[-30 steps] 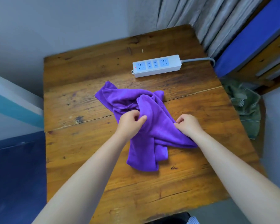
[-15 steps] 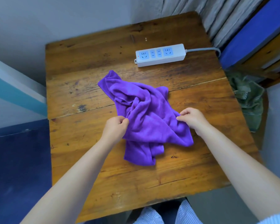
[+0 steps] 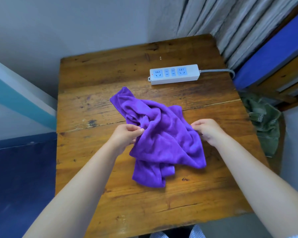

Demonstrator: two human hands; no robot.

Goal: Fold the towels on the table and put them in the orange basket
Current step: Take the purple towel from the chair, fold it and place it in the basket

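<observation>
A purple towel [image 3: 162, 140] is lying crumpled in the middle of the frame on the wooden tabletop [image 3: 96, 169], bunched into loose folds, with one corner reaching toward the upper left and a narrower flap trailing toward the lower edge. The left hand [image 3: 126, 136] is pinching the towel's left edge, thumb and fingers closing on the cloth at about mid-height of the heap. The right hand [image 3: 208, 131] is gripping the towel's right edge at roughly the same height, its fingers curling onto the fabric, so the towel is sitting directly between the two hands with most of its bulk sagging below them. Both bare forearms are coming in from the lower corners of the frame. Beyond the towel, toward the upper right of the tabletop, a white power strip [image 3: 174, 74] is lying well apart from the cloth, its grey cable [image 3: 218, 70] running off the right edge. To the right of the tabletop, lower down, a green cloth [image 3: 263, 121] is lying in a heap.
</observation>
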